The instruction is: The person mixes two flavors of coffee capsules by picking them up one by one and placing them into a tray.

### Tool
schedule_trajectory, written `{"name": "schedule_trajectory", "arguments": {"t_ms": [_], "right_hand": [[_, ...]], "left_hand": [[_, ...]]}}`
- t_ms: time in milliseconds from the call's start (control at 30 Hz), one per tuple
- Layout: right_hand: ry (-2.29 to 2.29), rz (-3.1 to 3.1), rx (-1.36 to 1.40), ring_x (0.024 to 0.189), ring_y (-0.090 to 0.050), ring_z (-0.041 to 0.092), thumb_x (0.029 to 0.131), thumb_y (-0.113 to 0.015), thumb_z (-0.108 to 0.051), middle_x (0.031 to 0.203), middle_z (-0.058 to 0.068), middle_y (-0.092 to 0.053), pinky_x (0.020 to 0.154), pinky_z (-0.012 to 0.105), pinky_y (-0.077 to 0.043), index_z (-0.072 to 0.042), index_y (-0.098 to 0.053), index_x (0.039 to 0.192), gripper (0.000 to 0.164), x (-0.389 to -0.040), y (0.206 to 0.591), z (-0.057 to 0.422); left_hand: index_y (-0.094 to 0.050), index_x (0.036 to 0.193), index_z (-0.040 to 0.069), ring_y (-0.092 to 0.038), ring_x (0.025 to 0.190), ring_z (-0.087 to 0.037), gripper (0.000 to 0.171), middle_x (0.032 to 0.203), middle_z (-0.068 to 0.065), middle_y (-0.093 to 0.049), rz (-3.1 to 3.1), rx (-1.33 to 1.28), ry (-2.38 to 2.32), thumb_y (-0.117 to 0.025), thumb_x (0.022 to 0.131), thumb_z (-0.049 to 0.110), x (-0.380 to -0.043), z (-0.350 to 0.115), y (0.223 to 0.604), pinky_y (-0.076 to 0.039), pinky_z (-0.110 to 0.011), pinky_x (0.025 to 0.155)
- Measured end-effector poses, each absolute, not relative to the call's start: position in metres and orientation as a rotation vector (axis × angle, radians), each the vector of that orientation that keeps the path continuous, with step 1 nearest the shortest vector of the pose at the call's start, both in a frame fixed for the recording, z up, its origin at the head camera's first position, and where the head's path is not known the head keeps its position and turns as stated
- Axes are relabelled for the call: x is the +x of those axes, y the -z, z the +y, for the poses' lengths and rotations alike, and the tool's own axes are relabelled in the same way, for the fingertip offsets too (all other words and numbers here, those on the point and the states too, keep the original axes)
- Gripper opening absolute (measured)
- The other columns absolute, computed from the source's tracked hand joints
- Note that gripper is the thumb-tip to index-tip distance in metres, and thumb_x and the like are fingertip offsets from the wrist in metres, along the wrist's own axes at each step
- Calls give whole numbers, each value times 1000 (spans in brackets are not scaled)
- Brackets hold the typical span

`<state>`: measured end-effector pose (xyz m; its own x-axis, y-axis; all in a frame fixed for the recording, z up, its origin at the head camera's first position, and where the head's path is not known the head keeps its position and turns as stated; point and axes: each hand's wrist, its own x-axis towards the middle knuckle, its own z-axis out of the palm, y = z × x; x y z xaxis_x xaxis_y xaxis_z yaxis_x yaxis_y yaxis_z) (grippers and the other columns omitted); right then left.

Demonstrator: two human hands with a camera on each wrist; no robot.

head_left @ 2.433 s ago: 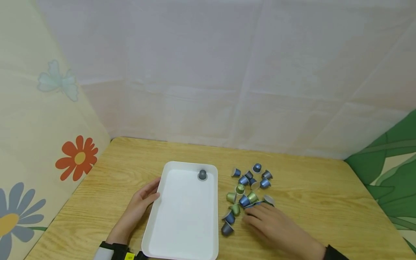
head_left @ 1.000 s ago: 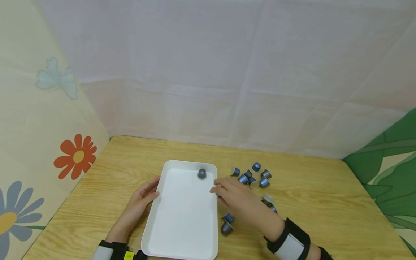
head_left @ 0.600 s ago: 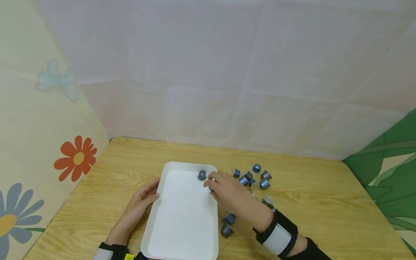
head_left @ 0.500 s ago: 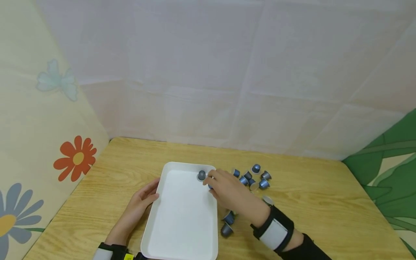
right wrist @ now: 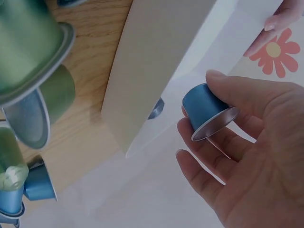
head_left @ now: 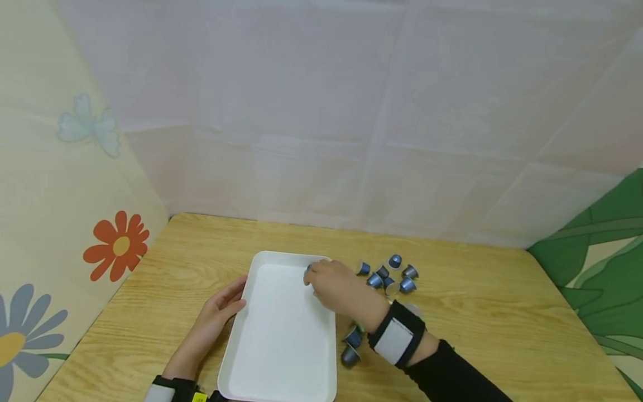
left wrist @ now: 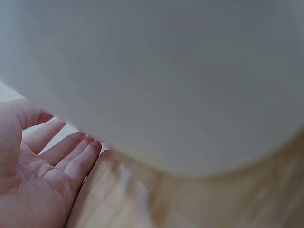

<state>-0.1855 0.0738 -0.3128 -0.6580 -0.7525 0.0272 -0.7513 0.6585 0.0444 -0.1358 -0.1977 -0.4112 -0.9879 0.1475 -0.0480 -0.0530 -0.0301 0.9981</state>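
Between thumb and fingers, my right hand pinches a blue coffee capsule, foil rim tilted downward in the right wrist view. It is over the far right corner of a white tray. Just beyond the tray's wall in that view, part of a grey capsule shows; in the head view the right hand covers it. My left hand rests at the tray's left edge, thumb at the rim. The left wrist view shows its fingers loosely extended, tips against the tray's side.
Right of the tray, several blue and grey capsules lie scattered on the wooden table. A dark grey capsule sits nearer the front. Green capsules are close by in the right wrist view. A pale cloth hangs behind the table.
My right hand has picked up a blue capsule from the pile and carried it left over the tray's far right corner. My left hand and the tray have stayed put.
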Motion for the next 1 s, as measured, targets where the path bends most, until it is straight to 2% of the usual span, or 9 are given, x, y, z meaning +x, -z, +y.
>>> {"name": "schedule_trajectory", "arguments": {"t_ms": [133,300,767,1000], "right_hand": [[96,-2814,1291,97,-63,20,89,-73,-8,101,3,-67,84,30,-53,-12,-72,103,15,-187,317,68],[160,-2756,1322,91,-63,18,90,-70,-6,95,1,-67,79,28,-53,-14,-73,101,14,-189,326,63],[233,-2774,1286,83,-62,15,91,-70,-8,92,0,-66,71,27,-51,-14,-73,99,11,-189,335,65],[265,-2778,1283,83,-63,16,93,-68,-9,94,1,-67,74,29,-53,-12,-73,102,11,-187,331,67]], "left_hand": [[-37,150,0,-34,141,-28,56,155,-17,-36,2081,104,-2153,-58,100,12,-136,-198,411,-41,-15,97],[-38,150,0,-34,141,-28,56,155,-16,-36,2077,94,-2159,-58,100,12,-136,-198,411,-42,-15,97],[-40,150,2,-35,141,-29,55,154,-14,-38,2083,61,-2154,-59,99,13,-137,-196,413,-43,-17,96],[-39,150,2,-36,141,-31,54,154,-15,-38,2093,80,-2152,-58,100,12,-136,-197,413,-44,-17,96]]}}
